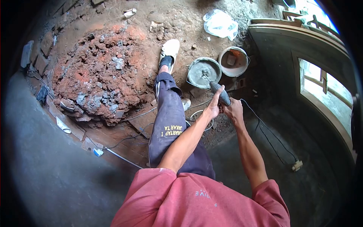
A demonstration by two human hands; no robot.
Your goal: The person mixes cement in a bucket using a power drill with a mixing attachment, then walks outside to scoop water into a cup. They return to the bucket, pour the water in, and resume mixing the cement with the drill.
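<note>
Both my hands are closed around a dark, corded power drill (220, 93). My left hand (213, 107) grips its left side with the thumb stretched up along the body. On the rear end, by the power cord (247, 104), my right hand (233, 109) is wrapped. From the drill's front a thin metal rod (206, 78) reaches down into wet grey cement mix (197, 72). That mix fills much of a round bucket (216, 65), and its surface is rippled around the rod. The rod's lower end is hidden in the mix.
A second bucket (223, 54) with an orange item inside stands beside the first. A clear plastic bag (220, 24) lies beyond. Broken reddish rubble (102, 75) is heaped at left. Cables cross the ground, one ending at a connector (297, 165). A window opening (321, 85) is at right.
</note>
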